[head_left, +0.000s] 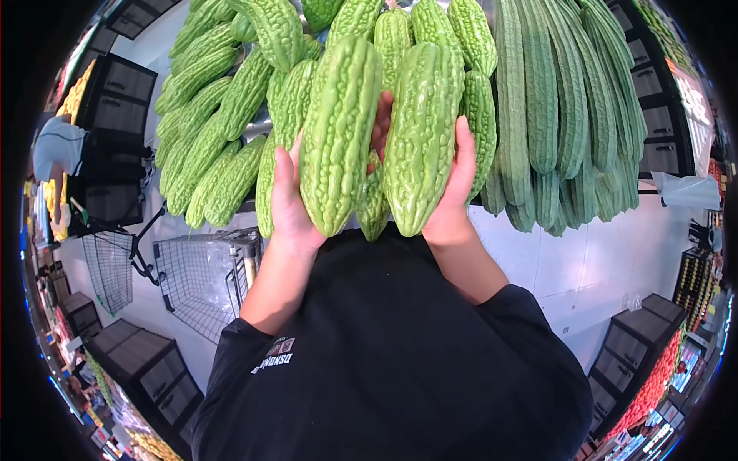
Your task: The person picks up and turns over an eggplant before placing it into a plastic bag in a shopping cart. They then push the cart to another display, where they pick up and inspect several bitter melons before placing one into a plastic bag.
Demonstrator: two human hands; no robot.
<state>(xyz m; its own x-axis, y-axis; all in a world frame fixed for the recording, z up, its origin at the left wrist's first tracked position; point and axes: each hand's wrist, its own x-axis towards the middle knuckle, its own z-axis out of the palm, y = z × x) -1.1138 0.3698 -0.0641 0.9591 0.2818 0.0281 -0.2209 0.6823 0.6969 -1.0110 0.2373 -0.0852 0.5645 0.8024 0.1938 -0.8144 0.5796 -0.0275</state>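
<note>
Two large, bumpy light-green bitter melons are held up side by side in front of my chest. My left hand (pixel 292 201) is wrapped around the left bitter melon (pixel 340 138), thumb along its outer side. Around the right bitter melon (pixel 424 138) my right hand (pixel 453 188) is closed in the same way, with most of its fingers hidden behind. Both melons point their tapered ends toward me. Between and behind them, a smaller bitter melon (pixel 373 206) shows partly. More bitter melons (pixel 223 123) are piled on the display just beyond my hands.
Long ridged gourds (pixel 565 100) are stacked right of the bitter melons. A wire shopping cart (pixel 204 280) stands on the floor at left. Another person (pixel 60 146) is at the far left. Dark produce stands (pixel 146 365) flank the aisle, and a plastic bag (pixel 686 190) hangs at right.
</note>
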